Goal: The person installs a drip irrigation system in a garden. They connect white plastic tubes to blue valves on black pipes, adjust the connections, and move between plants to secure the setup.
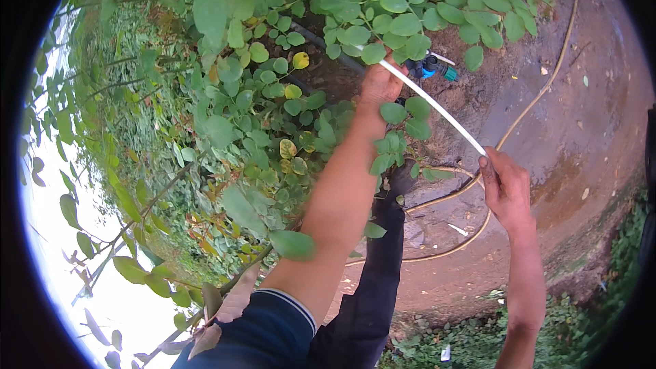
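A white thin tube (441,111) slants from among the leaves down to my right hand (507,188). That hand is closed, its thumb and fingers pinching the tube's lower end. My left hand (383,85) reaches into the bush at the tube's upper part, its fingers curled and partly covered by leaves. What the left fingers grip is hidden. Just right of them sits a blue and green plastic fitting (435,68), with a short white piece beside it. Behind the left hand a dark grey pipe (321,42) runs through the foliage.
Leafy branches (225,130) crowd the left and top, some crossing my left arm. A tan hose (540,96) curves over the wet brown soil (588,116) and loops near my dark-clad leg (379,266). Low green plants (471,335) grow along the bottom.
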Tool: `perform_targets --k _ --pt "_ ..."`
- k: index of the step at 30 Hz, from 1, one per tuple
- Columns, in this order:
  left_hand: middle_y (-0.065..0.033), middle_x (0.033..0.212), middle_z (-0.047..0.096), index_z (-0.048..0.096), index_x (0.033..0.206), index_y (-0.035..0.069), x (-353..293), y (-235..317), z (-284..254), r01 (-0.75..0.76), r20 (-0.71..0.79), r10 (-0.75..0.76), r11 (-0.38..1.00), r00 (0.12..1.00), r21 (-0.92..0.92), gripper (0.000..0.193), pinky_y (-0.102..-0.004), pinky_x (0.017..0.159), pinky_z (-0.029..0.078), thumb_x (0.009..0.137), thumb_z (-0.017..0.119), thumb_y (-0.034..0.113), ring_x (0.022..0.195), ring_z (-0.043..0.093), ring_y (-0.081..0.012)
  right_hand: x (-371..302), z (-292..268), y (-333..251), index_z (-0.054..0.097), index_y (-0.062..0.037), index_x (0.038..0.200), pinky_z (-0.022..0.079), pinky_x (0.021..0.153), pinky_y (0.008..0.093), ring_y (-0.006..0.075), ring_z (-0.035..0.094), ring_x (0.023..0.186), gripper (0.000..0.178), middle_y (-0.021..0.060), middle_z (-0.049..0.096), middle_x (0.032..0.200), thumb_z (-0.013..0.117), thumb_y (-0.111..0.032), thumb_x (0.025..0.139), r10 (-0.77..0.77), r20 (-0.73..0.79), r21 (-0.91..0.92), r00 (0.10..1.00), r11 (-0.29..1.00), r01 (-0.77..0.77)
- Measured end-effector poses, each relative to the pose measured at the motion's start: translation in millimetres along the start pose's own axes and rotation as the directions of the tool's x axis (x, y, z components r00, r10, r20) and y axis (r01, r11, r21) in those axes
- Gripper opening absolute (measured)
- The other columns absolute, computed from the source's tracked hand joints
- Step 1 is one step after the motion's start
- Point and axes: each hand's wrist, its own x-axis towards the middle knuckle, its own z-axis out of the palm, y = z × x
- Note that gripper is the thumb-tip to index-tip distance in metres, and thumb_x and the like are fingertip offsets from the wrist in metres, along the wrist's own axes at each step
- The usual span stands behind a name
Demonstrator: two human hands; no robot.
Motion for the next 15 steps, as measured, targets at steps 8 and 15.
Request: perform_targets --k 8,15 --pt "0.006 0.102 0.061 0.057 0.116 0.024 -4.1 -8.3 -1.2 -0.005 0.05 0.004 1.0 0.999 0.024 0.043 -0.024 0.063 0.042 0.081 0.07 0.003 0.085 0.055 -0.0089 93.0 -52.0 -30.4 0.063 -0.0019 0.099 0.042 0.049 0.0395 0.0312 0.054 0.054 0.013 0.0121 0.053 0.068 0.063 -0.007 0.087 -0.377 0.201 -0.25 0.904 0.872 0.42" --pt "-0.0034 0.116 0.058 0.052 0.122 0.014 -7.0 -15.6 -7.3 -0.214 0.201 0.194 0.973 0.96 0.085 0.033 -0.034 0.082 0.048 0.09 0.058 0.004 0.106 0.054 -0.0135 141.5 -48.1 -28.5 0.064 -0.0025 0.099 0.04 0.045 0.0375 0.026 0.049 0.049 0.016 0.0101 0.05 0.065 0.066 -0.006 0.084 -0.486 0.183 -0.378 0.855 0.768 0.517"
